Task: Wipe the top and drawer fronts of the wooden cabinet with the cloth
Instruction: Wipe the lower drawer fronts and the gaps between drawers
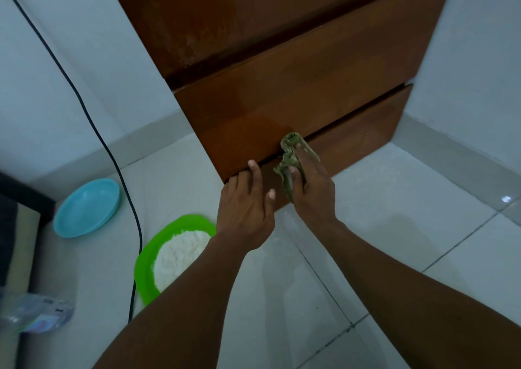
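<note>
The wooden cabinet (282, 66) fills the upper middle, seen from above, with stacked drawer fronts divided by dark gaps. My right hand (313, 188) presses a crumpled olive-green cloth (290, 150) against the lowest drawer front (361, 140), near its top left edge. My left hand (248, 205) rests flat on the lower left corner of the cabinet with fingers spread, holding nothing. Part of the cloth is hidden under my right fingers.
A green plate (146, 264) heaped with white powder lies on the tiled floor left of my left arm. A light blue bowl (87, 208) sits further left. A black cable (93, 120) runs down the wall. A crumpled plastic bottle (33, 312) lies bottom left.
</note>
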Demonstrator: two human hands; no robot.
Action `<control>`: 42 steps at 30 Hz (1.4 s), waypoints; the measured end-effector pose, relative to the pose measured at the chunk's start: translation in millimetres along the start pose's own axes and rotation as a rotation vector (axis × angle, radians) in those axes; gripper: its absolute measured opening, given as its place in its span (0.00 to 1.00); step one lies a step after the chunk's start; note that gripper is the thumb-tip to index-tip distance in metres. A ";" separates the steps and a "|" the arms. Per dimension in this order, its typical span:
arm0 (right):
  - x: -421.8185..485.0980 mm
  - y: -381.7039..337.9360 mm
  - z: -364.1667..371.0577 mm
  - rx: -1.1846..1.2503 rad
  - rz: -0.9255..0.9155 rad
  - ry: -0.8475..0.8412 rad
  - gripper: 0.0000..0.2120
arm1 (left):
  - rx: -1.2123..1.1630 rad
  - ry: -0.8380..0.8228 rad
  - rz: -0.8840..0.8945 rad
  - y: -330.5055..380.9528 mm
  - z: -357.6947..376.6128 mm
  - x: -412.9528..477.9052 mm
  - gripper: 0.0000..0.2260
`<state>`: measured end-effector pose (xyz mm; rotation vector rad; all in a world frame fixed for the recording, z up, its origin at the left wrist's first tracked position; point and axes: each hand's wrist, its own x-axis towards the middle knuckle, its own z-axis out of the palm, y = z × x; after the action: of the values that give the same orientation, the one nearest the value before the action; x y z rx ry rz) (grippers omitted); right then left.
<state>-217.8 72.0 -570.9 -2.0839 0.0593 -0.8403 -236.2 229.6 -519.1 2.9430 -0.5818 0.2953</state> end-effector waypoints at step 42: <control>-9.9 -15.6 -24.3 -0.264 -0.392 -0.418 0.24 | -0.086 -0.068 -0.032 -7.7 -4.1 -40.7 0.34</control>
<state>-243.6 67.8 -555.0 -2.5284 -0.5023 -0.6251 -270.7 252.1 -524.5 2.8854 -0.5413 0.1626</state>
